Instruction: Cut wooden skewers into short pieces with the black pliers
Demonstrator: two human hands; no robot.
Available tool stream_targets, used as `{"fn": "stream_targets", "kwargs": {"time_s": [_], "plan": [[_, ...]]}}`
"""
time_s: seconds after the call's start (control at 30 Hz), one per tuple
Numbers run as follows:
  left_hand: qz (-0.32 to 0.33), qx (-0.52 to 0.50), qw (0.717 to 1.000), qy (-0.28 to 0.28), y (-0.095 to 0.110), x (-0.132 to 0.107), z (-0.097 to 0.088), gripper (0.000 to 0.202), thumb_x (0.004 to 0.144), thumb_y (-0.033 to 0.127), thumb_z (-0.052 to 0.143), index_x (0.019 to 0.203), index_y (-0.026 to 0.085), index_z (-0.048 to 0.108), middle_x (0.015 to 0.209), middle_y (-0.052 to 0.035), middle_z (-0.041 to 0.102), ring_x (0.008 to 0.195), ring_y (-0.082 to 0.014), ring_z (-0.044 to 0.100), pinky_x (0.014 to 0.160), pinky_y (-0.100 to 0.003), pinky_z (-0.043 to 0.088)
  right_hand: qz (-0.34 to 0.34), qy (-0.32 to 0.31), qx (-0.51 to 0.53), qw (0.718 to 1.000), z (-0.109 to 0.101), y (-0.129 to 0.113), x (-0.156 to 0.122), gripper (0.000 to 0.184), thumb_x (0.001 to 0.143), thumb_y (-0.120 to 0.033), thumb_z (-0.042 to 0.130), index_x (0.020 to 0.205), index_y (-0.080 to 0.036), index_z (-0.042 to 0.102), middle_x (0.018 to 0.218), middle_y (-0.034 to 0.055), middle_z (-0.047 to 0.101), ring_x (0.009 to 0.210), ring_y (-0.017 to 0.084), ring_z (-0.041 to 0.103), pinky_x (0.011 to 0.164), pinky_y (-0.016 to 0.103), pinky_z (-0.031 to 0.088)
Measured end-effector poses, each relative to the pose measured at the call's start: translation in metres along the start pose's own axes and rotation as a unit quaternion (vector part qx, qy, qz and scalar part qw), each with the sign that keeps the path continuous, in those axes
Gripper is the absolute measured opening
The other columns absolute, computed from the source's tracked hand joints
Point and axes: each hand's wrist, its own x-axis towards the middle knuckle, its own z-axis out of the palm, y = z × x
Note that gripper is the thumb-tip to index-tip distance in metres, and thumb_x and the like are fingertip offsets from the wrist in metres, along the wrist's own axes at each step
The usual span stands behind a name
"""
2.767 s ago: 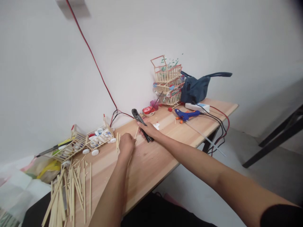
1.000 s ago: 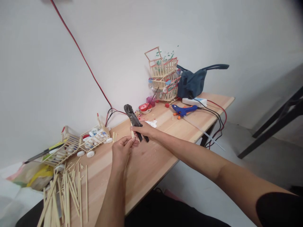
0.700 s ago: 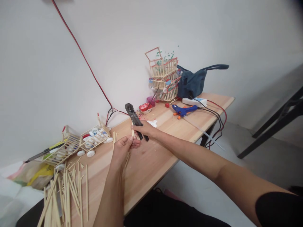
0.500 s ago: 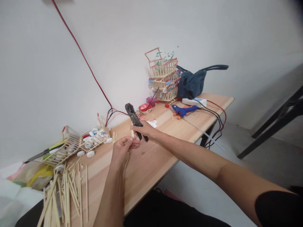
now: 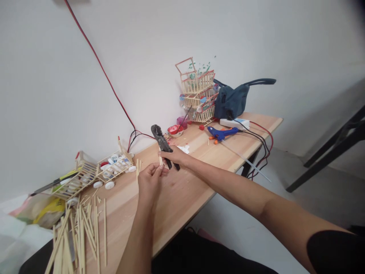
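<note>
My right hand (image 5: 174, 156) is closed round black pliers (image 5: 160, 139), which point up and away from me above the wooden table (image 5: 182, 190). My left hand (image 5: 150, 178) pinches a short bamboo stick (image 5: 160, 160) just below the right hand, the stick's top end touching the right fingers. Both hands hover a little above the tabletop, near its back half.
Long bamboo sticks (image 5: 80, 232) lie heaped at the near left. Stick carts with bottle-cap wheels (image 5: 97, 171) stand by the wall. Farther back are stacked stick baskets (image 5: 198, 95), a blue bag (image 5: 232, 101), a blue glue gun (image 5: 222, 133), a power strip (image 5: 235, 122), a red bowl (image 5: 175, 130) and red cables (image 5: 108, 82).
Both hands rose off the tabletop with the pliers and the short stick. In the last second they have barely moved; the left hand shifted slightly right.
</note>
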Motion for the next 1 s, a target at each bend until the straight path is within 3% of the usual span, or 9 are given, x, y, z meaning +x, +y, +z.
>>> {"fn": "stream_targets", "kwargs": {"time_s": [0.13,0.4,0.57,0.77,1.0], "plan": [[0.001,0.007,1.0,0.014,0.0,-0.001,0.002,0.02,0.075,0.033,0.066,0.075,0.013,0.068,0.068,-0.0059,0.072,0.063,-0.0153,0.064,0.067,-0.027,0.05,-0.013,0.014,-0.038,0.999,-0.001,0.001,0.0,0.024,0.08,-0.024,0.056,0.058,-0.016,0.052,0.05,-0.0032,0.054,0.046,0.008,0.05,0.046,0.019,0.039],[-0.077,-0.184,0.977,-0.083,-0.011,0.004,-0.004,0.041,0.073,0.05,0.068,0.082,0.01,0.067,0.077,-0.0123,0.074,0.068,-0.019,0.068,0.075,-0.034,0.053,-0.028,0.014,-0.065,0.997,-0.004,0.012,0.006,0.026,0.08,-0.029,0.057,0.057,-0.016,0.053,0.05,-0.0018,0.056,0.047,0.009,0.051,0.048,0.02,0.04],[-0.107,-0.197,0.972,-0.075,-0.011,0.004,-0.005,0.031,0.07,0.039,0.074,0.078,0.009,0.067,0.073,-0.0113,0.074,0.063,-0.016,0.067,0.069,-0.029,0.052,-0.034,-0.004,-0.065,0.997,-0.003,0.012,0.004,0.024,0.08,-0.029,0.057,0.06,-0.016,0.054,0.051,-0.0022,0.055,0.047,0.009,0.052,0.048,0.02,0.04],[-0.133,-0.221,0.963,-0.073,-0.007,0.003,-0.006,0.027,0.067,0.033,0.075,0.076,0.009,0.068,0.076,-0.0126,0.075,0.065,-0.0167,0.068,0.07,-0.029,0.053,-0.033,-0.01,-0.036,0.999,-0.001,0.014,0.003,0.024,0.079,-0.031,0.058,0.061,-0.015,0.054,0.051,-0.0019,0.056,0.045,0.009,0.05,0.047,0.02,0.04],[-0.122,-0.194,0.969,-0.088,-0.005,0.002,-0.007,0.033,0.066,0.04,0.076,0.077,0.009,0.07,0.077,-0.0134,0.075,0.067,-0.0182,0.068,0.075,-0.033,0.053,-0.023,-0.006,-0.053,0.998,-0.002,0.011,0.003,0.025,0.079,-0.028,0.057,0.058,-0.015,0.054,0.05,-0.0025,0.055,0.047,0.008,0.051,0.048,0.019,0.04]]}}
